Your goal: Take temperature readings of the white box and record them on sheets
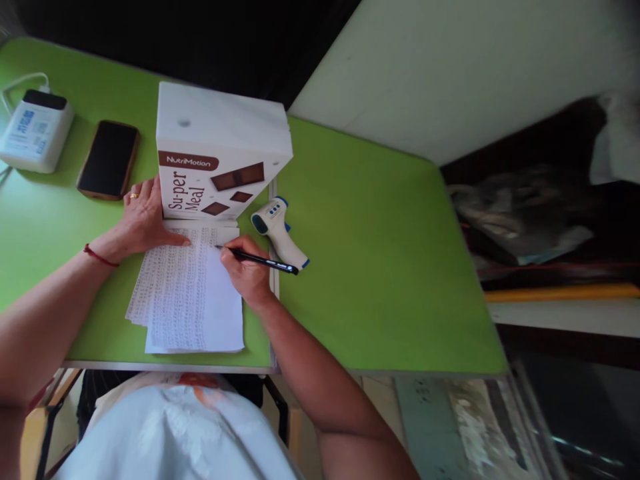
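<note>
My right hand (247, 273) is closed around a black pen (265, 259), its tip touching or just above a sheet of paper (195, 300). Dense rows of handwriting cover the left and middle of that sheet, while its right strip is blank. Other written sheets (141, 293) stick out beneath it on the left. My left hand (145, 223), with a ring and a red wrist string, lies flat with fingers spread, the thumb on the paper's upper part. Its fingers rest beside a white NutriMotion box (225, 140) standing at the papers' top edge.
A white infrared thermometer (280, 233) lies right of the papers, close to my right hand. On the left are a dark phone (109, 159) and a white power adapter (37, 130) with a cable. The green table (380, 267) meets a wall at the back, with cluttered shelves (530, 213) to the right.
</note>
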Tool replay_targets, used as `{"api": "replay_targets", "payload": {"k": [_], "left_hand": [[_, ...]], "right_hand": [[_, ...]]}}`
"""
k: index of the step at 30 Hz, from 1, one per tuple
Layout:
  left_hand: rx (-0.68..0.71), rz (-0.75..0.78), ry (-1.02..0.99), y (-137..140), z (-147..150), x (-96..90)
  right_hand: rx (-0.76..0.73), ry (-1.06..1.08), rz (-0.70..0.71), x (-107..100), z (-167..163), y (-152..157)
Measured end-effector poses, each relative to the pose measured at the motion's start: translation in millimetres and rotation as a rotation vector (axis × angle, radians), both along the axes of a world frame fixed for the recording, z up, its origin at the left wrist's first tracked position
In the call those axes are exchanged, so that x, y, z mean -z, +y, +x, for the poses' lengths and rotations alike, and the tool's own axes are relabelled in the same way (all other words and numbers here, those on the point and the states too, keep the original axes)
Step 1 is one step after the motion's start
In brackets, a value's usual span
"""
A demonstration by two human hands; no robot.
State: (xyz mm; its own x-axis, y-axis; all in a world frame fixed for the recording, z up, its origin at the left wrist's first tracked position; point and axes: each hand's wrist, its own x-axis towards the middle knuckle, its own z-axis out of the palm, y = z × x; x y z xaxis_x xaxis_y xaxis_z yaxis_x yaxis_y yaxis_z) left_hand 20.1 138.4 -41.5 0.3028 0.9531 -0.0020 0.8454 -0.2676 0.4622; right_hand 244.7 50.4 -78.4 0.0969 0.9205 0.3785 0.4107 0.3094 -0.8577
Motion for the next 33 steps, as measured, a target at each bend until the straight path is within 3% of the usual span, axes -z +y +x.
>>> {"api": "replay_targets", "payload": {"k": [25,33], "left_hand": [[-0.005,0.026,-0.01,0.5,-0.9,3.2],[0.006,0.01,-0.002,0.9,-0.4,0.5]], "right_hand": [[0.051,0.001,-0.008,1.2,-0.4,0.2],[0.025,0.03,0.064,2.0,-0.9,0.3]]}}
